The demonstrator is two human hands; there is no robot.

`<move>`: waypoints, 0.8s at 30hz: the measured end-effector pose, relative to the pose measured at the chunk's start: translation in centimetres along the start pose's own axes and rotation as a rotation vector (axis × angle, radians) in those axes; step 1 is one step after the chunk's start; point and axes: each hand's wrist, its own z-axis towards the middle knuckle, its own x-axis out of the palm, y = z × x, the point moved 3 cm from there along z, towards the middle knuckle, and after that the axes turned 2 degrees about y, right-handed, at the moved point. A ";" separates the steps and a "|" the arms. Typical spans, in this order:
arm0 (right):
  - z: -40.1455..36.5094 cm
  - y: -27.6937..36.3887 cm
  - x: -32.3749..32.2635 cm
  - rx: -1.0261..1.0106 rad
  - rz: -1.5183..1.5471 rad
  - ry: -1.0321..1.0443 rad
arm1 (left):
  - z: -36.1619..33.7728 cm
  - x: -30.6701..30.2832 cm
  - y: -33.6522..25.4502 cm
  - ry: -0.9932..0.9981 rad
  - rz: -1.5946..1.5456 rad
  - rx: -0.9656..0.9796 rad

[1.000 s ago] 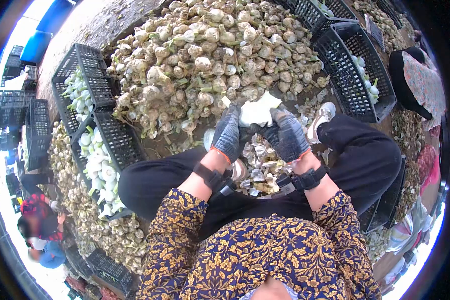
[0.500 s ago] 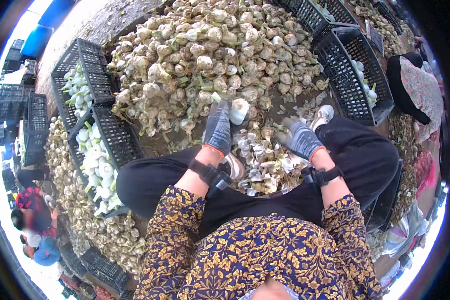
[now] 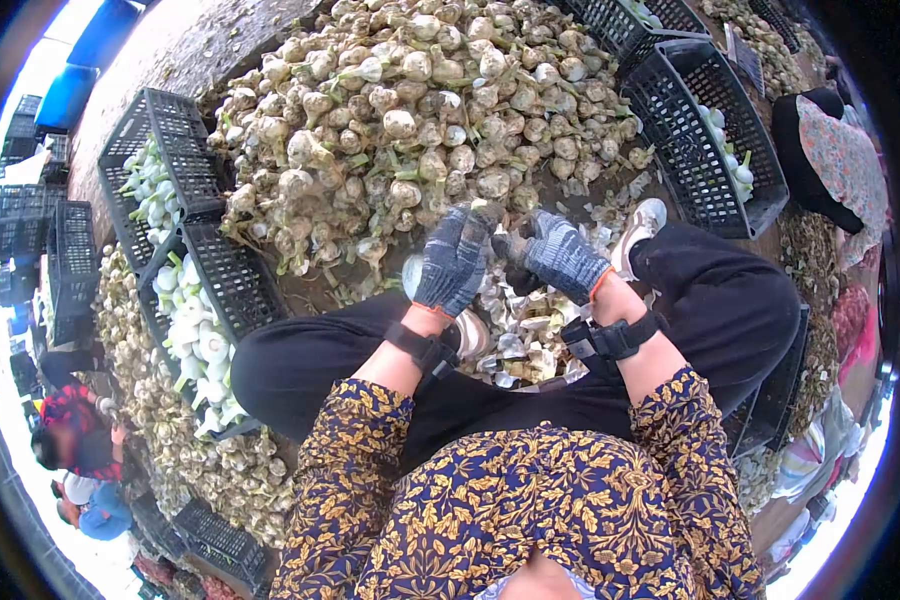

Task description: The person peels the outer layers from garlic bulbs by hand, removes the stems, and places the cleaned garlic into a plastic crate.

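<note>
The heap of dirt-stained, unpeeled garlic bulbs (image 3: 410, 110) lies on the ground straight ahead of the seated person, with a black plastic lattice crate (image 3: 235, 282) of white peeled bulbs at its left edge. At the heap's near edge the grey-gloved left hand (image 3: 453, 258) and the grey-gloved right hand (image 3: 558, 255) meet fingertip to fingertip above a litter of pale papery skins (image 3: 525, 335); whether anything is clamped between them cannot be told. A second black lattice crate (image 3: 695, 150) sits at the heap's right.
</note>
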 end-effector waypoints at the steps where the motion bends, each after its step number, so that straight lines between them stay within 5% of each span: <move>1: -0.3 0.4 -0.3 -0.067 -0.096 -0.048 | 0.0 0.1 -0.2 -0.008 -0.081 -0.018; 10: -0.6 -0.7 -0.1 -0.238 -0.227 -0.203 | 0.5 -0.2 -1.2 -0.098 -0.367 -0.305; 13: -0.4 -2.1 0.0 -0.243 -0.228 -0.238 | 1.3 -1.5 -3.0 0.012 -0.101 -0.298; 15: -0.5 -2.5 0.3 -0.266 0.277 -0.287 | 0.6 -0.2 -0.3 -0.067 -0.036 -0.333; 17: -1.0 -1.7 0.0 -0.252 0.346 -0.266 | 0.5 0.6 0.6 -0.082 -0.463 -0.491; 18: -1.3 -1.3 -0.1 -0.334 0.320 -0.309 | 1.2 -0.5 -1.8 -0.026 -0.350 -0.687; 19: -1.5 -1.0 -0.2 -0.417 0.293 -0.352 | 1.3 -0.4 -1.5 -0.027 -0.347 -0.687; 21: -1.3 -1.1 0.2 -0.433 0.325 -0.369 | 0.6 0.4 0.5 -0.208 -0.854 -0.888; 24: -1.3 -1.4 0.8 -0.232 0.893 -0.377 | 0.9 0.6 0.0 -0.235 -1.084 -0.839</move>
